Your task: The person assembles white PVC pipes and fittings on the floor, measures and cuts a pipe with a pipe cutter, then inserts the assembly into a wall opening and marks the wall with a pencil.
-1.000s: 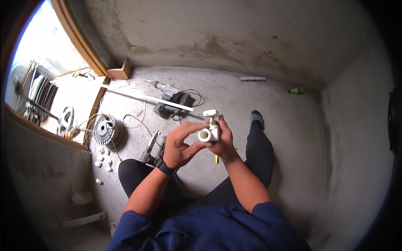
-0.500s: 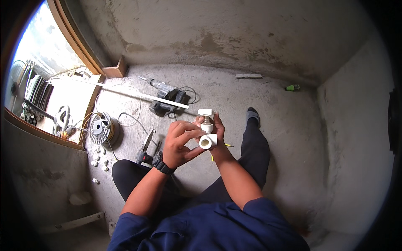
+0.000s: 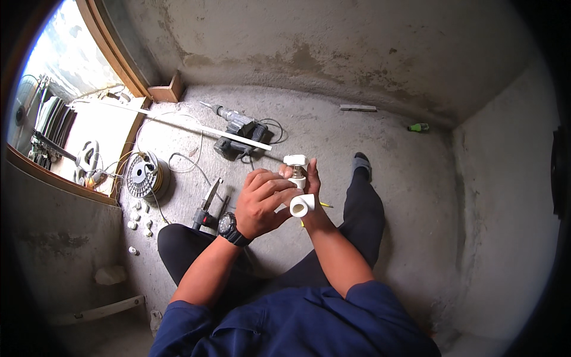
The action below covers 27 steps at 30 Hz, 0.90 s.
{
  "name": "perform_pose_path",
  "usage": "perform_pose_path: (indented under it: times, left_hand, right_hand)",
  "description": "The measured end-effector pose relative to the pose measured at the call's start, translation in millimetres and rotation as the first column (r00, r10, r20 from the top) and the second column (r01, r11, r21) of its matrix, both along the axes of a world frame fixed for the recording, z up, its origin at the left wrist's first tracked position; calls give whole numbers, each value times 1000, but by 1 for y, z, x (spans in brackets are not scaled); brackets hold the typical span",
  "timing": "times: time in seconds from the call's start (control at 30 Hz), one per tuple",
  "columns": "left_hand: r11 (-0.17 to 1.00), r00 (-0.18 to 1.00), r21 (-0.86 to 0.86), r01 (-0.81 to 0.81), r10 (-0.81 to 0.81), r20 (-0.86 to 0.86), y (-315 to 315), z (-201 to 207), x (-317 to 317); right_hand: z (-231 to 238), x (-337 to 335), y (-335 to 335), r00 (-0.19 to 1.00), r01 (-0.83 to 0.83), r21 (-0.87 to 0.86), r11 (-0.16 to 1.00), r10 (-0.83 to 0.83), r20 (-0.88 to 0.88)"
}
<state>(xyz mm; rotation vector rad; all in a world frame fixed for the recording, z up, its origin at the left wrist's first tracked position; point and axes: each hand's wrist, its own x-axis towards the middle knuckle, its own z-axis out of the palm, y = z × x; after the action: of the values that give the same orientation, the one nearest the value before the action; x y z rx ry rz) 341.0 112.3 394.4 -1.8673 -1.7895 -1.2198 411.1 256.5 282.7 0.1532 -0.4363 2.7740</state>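
Both my hands meet in front of me over the concrete floor, around a white plastic pipe valve [image 3: 298,189] with a knob handle on top and an open round socket facing me. My right hand [image 3: 309,190] grips the valve body from behind. My left hand [image 3: 262,202], a black watch on its wrist, is closed over the valve's left side. I sit on the floor with my legs stretched out.
On the floor lie a power drill [image 3: 241,132], a long white pipe [image 3: 196,126], a cable reel [image 3: 144,177], pipe cutters [image 3: 208,205], several small white fittings [image 3: 140,220] and a green tool [image 3: 418,127]. A doorway [image 3: 71,113] opens at left; concrete walls stand ahead and right.
The valve has been turned in my hands, so that its open socket sits lower, and my left hand has closed further over it.
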Motion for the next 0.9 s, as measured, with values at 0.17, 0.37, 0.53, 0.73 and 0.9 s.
perform_pose_path:
  times: [0.17, 0.37, 0.53, 0.73, 0.9]
  left_hand:
    - [999, 1000, 33, -22, 22, -4, 4, -11, 1]
    - [1000, 999, 20, 3, -4, 41, 5, -19, -2]
    - [1000, 999, 15, 3, -4, 37, 6, -19, -3]
    - [1000, 999, 3, 17, -17, 45, 5, -16, -2]
    - [1000, 999, 5, 6, -6, 35, 5, -18, -1]
  right_hand:
    - [8, 0, -5, 993, 64, 53, 997, -68, 93]
    - [14, 3, -4, 989, 62, 32, 998, -65, 134]
    - [10, 5, -2, 996, -33, -64, 997, 39, 85]
    - [5, 3, -1, 999, -36, -45, 998, 37, 28]
    - [4, 2, 1, 999, -14, -39, 999, 16, 44]
